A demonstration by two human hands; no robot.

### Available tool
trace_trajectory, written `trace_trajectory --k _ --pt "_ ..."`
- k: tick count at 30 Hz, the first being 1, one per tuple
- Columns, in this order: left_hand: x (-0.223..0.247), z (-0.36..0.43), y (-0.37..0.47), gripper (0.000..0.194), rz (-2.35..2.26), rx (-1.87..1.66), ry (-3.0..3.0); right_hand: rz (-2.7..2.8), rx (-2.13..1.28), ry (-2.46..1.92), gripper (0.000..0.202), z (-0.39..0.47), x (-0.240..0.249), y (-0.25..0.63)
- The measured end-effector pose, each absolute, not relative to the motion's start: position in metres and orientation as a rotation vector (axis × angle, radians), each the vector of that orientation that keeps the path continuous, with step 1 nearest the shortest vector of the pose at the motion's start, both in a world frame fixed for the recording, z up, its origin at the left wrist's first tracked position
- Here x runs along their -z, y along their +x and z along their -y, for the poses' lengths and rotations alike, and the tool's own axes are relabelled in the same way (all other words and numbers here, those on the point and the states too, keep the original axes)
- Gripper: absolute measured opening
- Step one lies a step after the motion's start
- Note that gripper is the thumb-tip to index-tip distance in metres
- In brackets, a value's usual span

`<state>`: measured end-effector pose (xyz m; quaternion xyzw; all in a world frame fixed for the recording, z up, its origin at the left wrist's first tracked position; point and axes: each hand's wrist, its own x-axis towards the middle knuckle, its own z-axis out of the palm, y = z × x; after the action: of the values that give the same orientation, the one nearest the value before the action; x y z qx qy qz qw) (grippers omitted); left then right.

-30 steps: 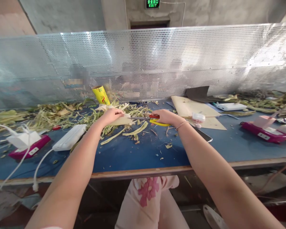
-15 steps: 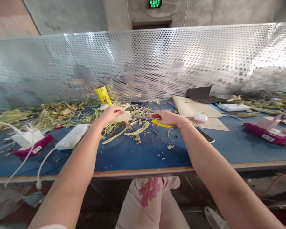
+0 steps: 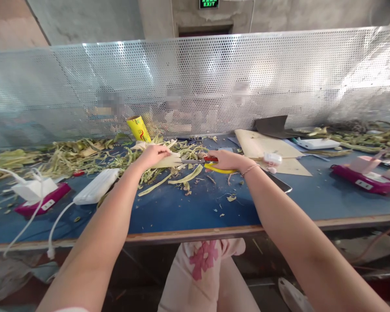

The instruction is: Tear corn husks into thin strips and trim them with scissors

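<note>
My left hand (image 3: 154, 155) is closed on a pale, flat piece like a dried husk (image 3: 168, 161), held just above a heap of plant scraps (image 3: 149, 173). In my right hand (image 3: 226, 160) is a pair of scissors (image 3: 221, 169) with red and yellow handles. Their metal blades point left and reach the right edge of the pale piece. The fingers inside the handles are partly hidden. Pale green strips (image 3: 188, 175) lie on the blue table (image 3: 188, 212) under the blades.
A yellow tube (image 3: 139, 128) leans near the perforated metal screen (image 3: 201, 65). On the left are a white power bank (image 3: 97, 186) and a magenta power strip (image 3: 45, 199). To the right lie beige sheets (image 3: 263, 145), a phone (image 3: 281, 184) and another magenta strip (image 3: 365, 180). People show dimly behind the screen.
The view has shifted slightly. Both hands keep nearly the same places; the scissor blades stay at the right edge of the pale piece, which looks little changed.
</note>
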<state>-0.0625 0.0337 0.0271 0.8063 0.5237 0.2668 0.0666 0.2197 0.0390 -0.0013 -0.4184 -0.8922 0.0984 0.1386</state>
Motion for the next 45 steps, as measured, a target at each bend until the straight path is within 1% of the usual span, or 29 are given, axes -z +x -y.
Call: trace_trajectory --k 13,21,28,35,38,41,43,45 --pt "-0.023 -0.037 -0.065 0.03 -1.572 -0.771 2.448 2.592 -0.413 -1.162 0.041 -0.038 -0.001 0.22" --pt "-0.026 -0.035 -0.063 0.022 -1.571 -0.818 2.396 2.577 -0.404 -1.19 0.037 -0.041 -0.001 0.219" --pt "-0.024 -0.036 -0.063 0.017 -1.539 -0.876 2.356 2.563 -0.305 -1.217 0.032 -0.042 -0.001 0.22" --pt "-0.028 -0.034 -0.067 0.019 -1.602 -0.933 2.387 2.518 -0.244 -1.335 0.04 -0.045 -0.003 0.228" --pt "-0.033 -0.033 -0.072 0.021 -1.736 -1.081 2.348 2.457 -0.145 -1.457 0.042 -0.053 0.002 0.231" --pt "-0.039 -0.032 -0.074 0.022 -1.863 -1.387 2.188 2.382 -0.033 -1.647 0.041 -0.061 0.011 0.228" --pt "-0.043 -0.031 -0.072 0.021 -1.774 -1.635 1.991 2.388 0.008 -1.673 0.036 -0.064 0.017 0.222" --pt "-0.045 -0.03 -0.065 0.023 -1.527 -1.81 1.705 2.432 -0.026 -1.684 0.027 -0.064 0.021 0.214"
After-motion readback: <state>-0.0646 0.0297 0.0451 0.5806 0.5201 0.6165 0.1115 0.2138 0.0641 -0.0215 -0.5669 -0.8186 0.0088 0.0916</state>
